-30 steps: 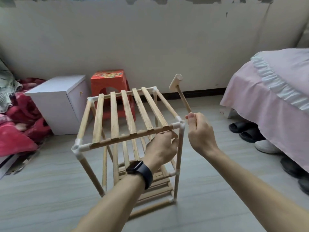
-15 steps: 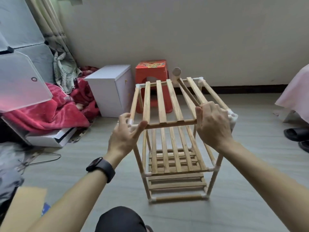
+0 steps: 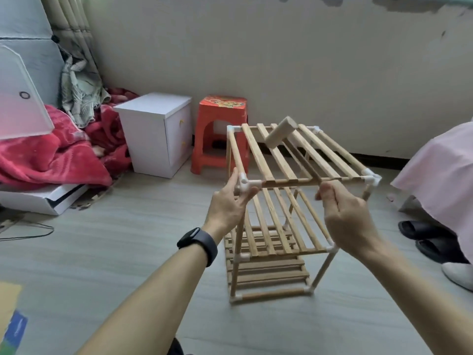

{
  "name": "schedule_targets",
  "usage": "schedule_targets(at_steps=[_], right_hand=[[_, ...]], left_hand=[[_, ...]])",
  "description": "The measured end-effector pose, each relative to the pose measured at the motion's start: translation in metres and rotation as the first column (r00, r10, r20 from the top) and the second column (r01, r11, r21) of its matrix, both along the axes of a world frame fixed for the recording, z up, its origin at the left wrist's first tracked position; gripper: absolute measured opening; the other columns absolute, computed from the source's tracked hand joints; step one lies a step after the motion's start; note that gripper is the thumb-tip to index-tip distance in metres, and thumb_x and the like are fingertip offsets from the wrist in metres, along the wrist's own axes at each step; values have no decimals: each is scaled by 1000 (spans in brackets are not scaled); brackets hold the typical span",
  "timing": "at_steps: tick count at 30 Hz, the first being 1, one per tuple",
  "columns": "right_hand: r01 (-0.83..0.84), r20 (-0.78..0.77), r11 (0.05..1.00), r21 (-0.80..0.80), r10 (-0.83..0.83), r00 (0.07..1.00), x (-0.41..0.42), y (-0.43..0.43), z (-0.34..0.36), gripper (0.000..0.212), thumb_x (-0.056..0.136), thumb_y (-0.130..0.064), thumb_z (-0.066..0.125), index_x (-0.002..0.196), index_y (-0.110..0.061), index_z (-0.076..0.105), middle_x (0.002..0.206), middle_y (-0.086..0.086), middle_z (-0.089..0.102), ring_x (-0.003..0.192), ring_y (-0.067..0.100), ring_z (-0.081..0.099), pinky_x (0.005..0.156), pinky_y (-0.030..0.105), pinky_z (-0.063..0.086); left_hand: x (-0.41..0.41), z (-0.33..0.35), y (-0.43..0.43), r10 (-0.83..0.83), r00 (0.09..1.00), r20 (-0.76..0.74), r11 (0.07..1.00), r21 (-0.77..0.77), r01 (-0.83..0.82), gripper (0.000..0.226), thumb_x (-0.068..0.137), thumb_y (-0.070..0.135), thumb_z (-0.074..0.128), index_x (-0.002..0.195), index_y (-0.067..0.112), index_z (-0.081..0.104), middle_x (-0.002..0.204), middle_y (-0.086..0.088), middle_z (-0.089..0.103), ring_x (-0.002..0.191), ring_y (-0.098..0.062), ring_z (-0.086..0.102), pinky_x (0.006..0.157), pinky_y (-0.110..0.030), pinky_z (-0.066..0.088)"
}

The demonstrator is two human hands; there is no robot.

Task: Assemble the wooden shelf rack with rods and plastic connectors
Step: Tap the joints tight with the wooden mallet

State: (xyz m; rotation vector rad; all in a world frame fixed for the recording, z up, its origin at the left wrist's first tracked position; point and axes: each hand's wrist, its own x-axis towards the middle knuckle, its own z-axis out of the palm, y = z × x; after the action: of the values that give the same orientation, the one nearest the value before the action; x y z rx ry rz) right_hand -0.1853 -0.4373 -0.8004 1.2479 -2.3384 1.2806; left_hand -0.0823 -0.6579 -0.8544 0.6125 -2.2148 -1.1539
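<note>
The wooden shelf rack [image 3: 279,165] stands upright on the floor, three slatted tiers joined by white plastic connectors. My left hand [image 3: 227,208] holds the near left top corner connector [image 3: 245,184] between thumb and fingers. My right hand [image 3: 345,216] grips the handle of a wooden mallet [image 3: 280,133] just below the top front rod [image 3: 289,182], right of its middle. The mallet lies across the top slats with its head toward the far side.
A white cabinet [image 3: 156,134] and a red plastic stool [image 3: 221,131] stand behind the rack against the wall. Red blankets [image 3: 51,155] are heaped at the left. A pink bed cover [image 3: 440,175] hangs at the right, with dark slippers [image 3: 422,231] beneath it.
My right hand has slipped from on top of the front rod to just under it, still with the mallet. My left hand stays at the corner. The rack now appears further right in view.
</note>
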Motion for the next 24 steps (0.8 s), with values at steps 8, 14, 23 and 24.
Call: schedule_targets(at_steps=[8,14,23,24], right_hand=[[-117,-6,973,197,121,993,32,11,-6,27,106,-34,40,87,-22,55,55,-8,58,40,10,48,37,20,34],[-84,-66,932,352,114,991,32,-1,12,27,106,-36,40,84,-28,54,56,-3,57,46,8,54,42,21,42],[-29,-115,895,445,89,989,33,-6,18,30,108,-39,32,85,-27,46,55,-3,52,36,7,45,37,20,38],[-47,-71,877,479,92,993,30,-7,17,29,107,-40,35,85,-27,49,57,-3,54,37,6,45,38,22,39]], left_hand=[[0,-15,2,27,997,76,996,-89,-20,45,102,60,40,98,24,66,92,1,72,84,-23,68,77,-46,55],[2,-16,5,31,995,93,996,-92,-23,37,104,54,42,98,26,65,94,2,71,86,-23,67,79,-46,55],[4,-16,4,14,994,110,995,-101,-3,38,104,52,43,109,21,65,95,-1,72,86,-25,67,78,-46,55],[4,-16,3,19,994,107,995,-100,-9,37,104,51,44,109,22,65,95,-1,73,87,-25,68,78,-46,56]])
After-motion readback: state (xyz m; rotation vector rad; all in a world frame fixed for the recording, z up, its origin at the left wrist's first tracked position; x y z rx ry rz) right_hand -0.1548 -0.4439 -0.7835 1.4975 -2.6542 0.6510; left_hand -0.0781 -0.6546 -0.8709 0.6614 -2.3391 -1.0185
